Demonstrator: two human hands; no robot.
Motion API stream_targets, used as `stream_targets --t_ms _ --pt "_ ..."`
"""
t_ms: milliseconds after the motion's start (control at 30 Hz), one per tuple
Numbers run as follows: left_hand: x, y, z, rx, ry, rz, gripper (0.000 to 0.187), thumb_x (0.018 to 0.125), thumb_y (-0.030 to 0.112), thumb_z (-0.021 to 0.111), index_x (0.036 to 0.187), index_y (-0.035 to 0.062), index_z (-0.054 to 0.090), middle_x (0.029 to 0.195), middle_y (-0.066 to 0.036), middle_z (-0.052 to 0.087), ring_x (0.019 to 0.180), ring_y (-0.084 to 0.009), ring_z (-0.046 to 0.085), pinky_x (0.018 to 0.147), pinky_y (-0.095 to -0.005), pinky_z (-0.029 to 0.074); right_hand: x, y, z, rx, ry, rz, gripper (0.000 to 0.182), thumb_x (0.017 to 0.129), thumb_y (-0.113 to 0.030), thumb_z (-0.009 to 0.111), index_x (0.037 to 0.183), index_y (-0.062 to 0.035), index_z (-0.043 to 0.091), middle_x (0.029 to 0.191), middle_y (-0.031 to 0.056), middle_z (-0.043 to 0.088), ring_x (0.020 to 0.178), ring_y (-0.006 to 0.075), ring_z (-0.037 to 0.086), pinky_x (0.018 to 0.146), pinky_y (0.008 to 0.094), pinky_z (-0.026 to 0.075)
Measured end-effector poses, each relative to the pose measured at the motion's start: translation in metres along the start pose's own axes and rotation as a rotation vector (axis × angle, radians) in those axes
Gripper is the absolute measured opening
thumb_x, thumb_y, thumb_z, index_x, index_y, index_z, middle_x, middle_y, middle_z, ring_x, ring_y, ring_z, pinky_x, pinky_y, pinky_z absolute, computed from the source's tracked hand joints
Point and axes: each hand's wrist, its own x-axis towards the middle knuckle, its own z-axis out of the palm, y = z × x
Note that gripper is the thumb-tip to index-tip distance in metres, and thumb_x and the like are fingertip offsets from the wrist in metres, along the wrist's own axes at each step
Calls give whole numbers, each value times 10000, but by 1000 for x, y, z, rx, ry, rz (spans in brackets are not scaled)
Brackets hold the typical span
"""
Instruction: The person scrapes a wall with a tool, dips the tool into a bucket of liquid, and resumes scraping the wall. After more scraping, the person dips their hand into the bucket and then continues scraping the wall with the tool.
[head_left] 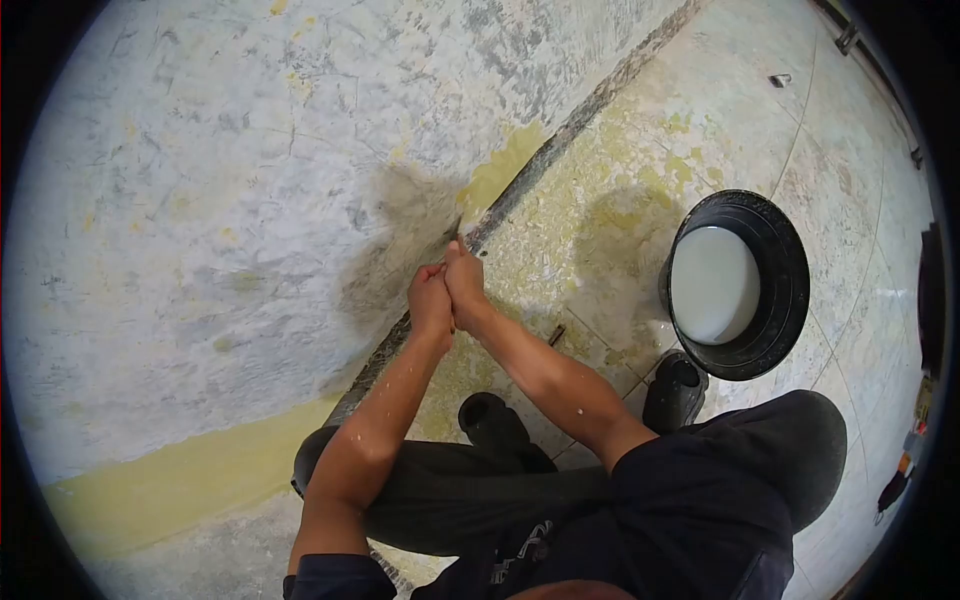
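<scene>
My right hand [463,276] is closed at the foot of the wall, with a thin dark tip of a scraper [459,228] poking out past the fingers. Most of that tool is hidden by the hand. Pressed against it on the left, my left hand [430,299] is closed too; whether it also grips the tool's handle cannot be made out. The tip is at a patch of yellow paint [497,178] low on the whitish, scuffed wall [250,180], just above the dark strip [560,142] along the floor.
A black bucket [785,290] of milky liquid [715,285] stands on the tiles to my right, near my dark shoe [676,388]. Yellow-white paint flakes [545,240] litter the floor. A small dark stick-like piece [557,335] lies by my right forearm. Several items lie at the far right edge.
</scene>
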Motion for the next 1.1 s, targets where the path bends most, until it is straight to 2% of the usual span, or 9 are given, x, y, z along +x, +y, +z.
stream_targets --t_ms 167,300,367,400,500,567,900,1000,1100 --pt "3 -16 11 77 -4 73 169 939 215 462 945 61 531 674 -24 526 396 -99 380 340 -286 240 -4 -17 -21 97 -144 225 497 976 -252 406 1393 17 395 1255 189 570 1026 234 552 871 329 421" --pt "-9 -9 3 94 -7 -11 179 948 241 461 936 71 518 658 -23 512 390 -100 368 334 -291 233 5 14 -11 108 -88 92 503 978 -262 410 1401 7 389 1231 184 578 1004 220 554 857 329 424" --pt "-10 -13 -1 62 -17 -14 167 922 189 523 923 25 552 838 -79 590 719 -142 522 607 -302 417 -11 2 -12 106 -49 88 496 978 -261 415 1402 -5 395 1211 177 584 994 208 554 851 324 430" --pt "-14 -16 -4 61 -14 -16 167 922 189 523 923 25 552 838 -79 590 719 -142 522 607 -302 417 -14 5 -13 104 -51 91 496 978 -261 415 1402 -5 395 1211 177 584 994 208 554 851 324 430" --pt "-20 -17 -12 78 23 -49 156 927 186 516 897 36 539 817 -68 583 704 -129 519 588 -295 409 -19 11 -9 146 -154 205 499 978 -258 419 1415 -19 381 1241 171 574 999 205 555 858 310 431" --pt "-20 -20 -19 71 45 -39 173 950 243 450 940 84 517 633 -19 497 365 -101 340 320 -294 216 -17 26 -1 100 -129 201 494 979 -254 417 1410 -15 387 1234 171 579 990 212 557 858 313 434" --pt "-7 -5 -35 137 -41 -48 168 932 198 460 966 57 545 663 -26 517 378 -99 350 315 -289 220 -16 29 18 205 -46 133 511 976 -247 391 1425 -7 351 1349 187 499 1109 265 535 927 352 416" --pt "1 -5 -33 116 -66 -32 161 928 190 464 943 56 551 686 -37 527 432 -102 395 344 -287 266 -11 23 15 281 -49 171 506 977 -239 375 1424 -5 347 1384 198 459 1167 275 502 957 348 399" --pt "15 -9 -25 106 -109 -26 164 888 143 515 961 13 583 846 -98 603 718 -155 549 583 -314 445 16 33 9 325 -86 263 495 977 -239 363 1410 1 368 1403 210 436 1215 288 483 972 338 393"
